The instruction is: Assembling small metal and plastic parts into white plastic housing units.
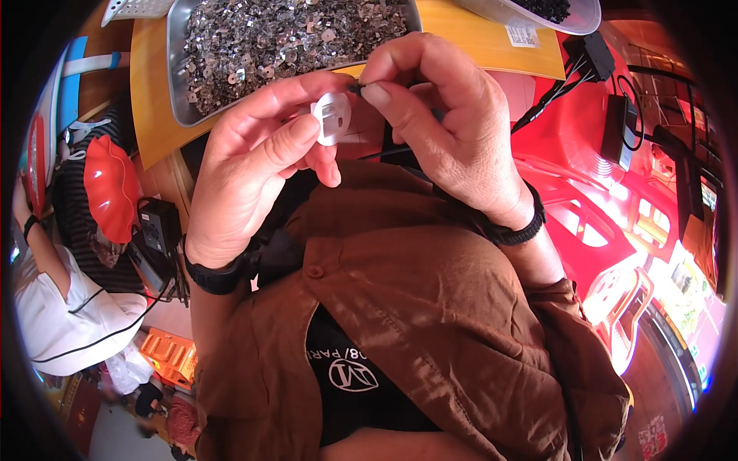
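Observation:
My left hand [250,157] grips a white round disc [330,123] between thumb and fingers. The disc stands on edge, and slots or holes show in its face. My right hand [465,127] is closed in a pinch right beside it, thumb against forefinger. Between those fingertips sits a small dark piece [355,89], touching or nearly touching the disc's upper right edge; its kind is too small to make out. Both hands are raised above my lap, in front of a metal tray [177,77] heaped with small shiny metal pieces [284,42].
The tray rests on a yellow tabletop [151,107]. A clear plastic tub [578,19] with small black parts stands at the far right. Black wires [553,96] hang there, near red plastic seats [565,219]. Leftward are a red scalloped bowl [111,188] and another person's arm [46,253].

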Action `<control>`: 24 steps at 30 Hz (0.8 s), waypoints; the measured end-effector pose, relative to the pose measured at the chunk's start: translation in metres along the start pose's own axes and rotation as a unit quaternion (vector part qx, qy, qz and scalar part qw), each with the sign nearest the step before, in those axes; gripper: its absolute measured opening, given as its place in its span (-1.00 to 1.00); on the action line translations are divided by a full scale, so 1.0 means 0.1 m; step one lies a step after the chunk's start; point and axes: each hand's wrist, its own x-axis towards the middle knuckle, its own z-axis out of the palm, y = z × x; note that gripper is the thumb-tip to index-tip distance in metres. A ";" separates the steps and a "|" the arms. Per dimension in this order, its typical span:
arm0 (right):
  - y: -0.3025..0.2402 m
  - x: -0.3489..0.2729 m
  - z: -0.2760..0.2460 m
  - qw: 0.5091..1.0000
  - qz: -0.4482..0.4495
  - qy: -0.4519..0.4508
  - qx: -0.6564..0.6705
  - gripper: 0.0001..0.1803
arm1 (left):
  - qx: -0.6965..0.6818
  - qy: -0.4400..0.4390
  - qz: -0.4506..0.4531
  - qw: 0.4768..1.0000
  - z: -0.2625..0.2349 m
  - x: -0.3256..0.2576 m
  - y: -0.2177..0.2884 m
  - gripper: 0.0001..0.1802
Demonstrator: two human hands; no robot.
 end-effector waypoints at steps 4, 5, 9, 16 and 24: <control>0.07 0.00 -0.01 0.995 -0.078 -0.006 -0.055 -0.88 | -0.046 -0.025 0.003 0.999 -0.05 0.01 0.01 -0.59; 0.08 0.00 -0.01 0.989 -0.118 -0.014 -0.089 -0.87 | -0.045 -0.024 0.002 0.999 -0.06 0.01 0.00 -0.59; 0.07 -0.01 -0.01 0.978 -0.162 -0.011 -0.130 -0.85 | -0.003 -0.015 0.009 1.000 -0.08 0.01 -0.02 -0.53; 0.01 0.00 0.00 0.965 -0.193 0.006 -0.180 -0.86 | 0.019 -0.001 0.009 1.000 -0.04 0.01 -0.02 -0.56; -0.02 0.00 0.02 0.957 -0.194 0.016 -0.214 -0.87 | 0.000 -0.021 0.013 1.000 -0.05 0.01 -0.04 -0.64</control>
